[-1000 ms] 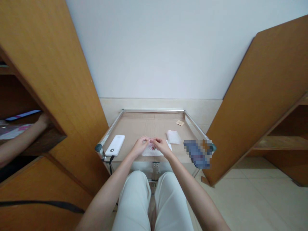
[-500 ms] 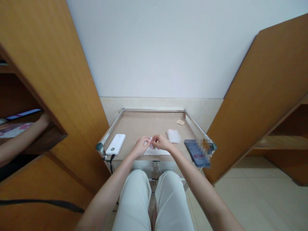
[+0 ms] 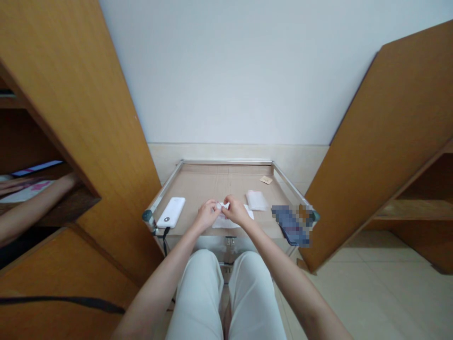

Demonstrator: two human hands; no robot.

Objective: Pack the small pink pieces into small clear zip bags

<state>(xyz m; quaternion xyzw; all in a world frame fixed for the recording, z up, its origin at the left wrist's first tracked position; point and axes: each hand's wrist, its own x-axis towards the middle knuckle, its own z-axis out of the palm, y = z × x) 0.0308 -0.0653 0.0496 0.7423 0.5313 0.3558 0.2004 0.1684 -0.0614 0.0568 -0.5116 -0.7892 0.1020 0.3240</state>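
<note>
My left hand (image 3: 207, 215) and my right hand (image 3: 235, 210) are close together over a white sheet (image 3: 226, 224) near the front edge of the small table. Fingertips on both hands are pinched. A small pale, partly see-through piece (image 3: 220, 206) shows between them; it is too small to name. My fingers hide part of the sheet. Just right of my right hand lies a stack of thin translucent white sheets or sleeves (image 3: 257, 200).
A white power bank (image 3: 171, 212) with a black cable lies at left. At right is a dark, pixelated phone-like object (image 3: 292, 226). Behind the stack lies a small tan card (image 3: 265, 180). Metal rails edge the table (image 3: 208, 177). Beyond the left wooden panel, another person's arm (image 3: 38, 205) shows.
My right hand has shifted slightly and turned, and more of the white sheet shows beside it. The pinkish patterned bits under my fingers no longer show. The other person's second hand has appeared.
</note>
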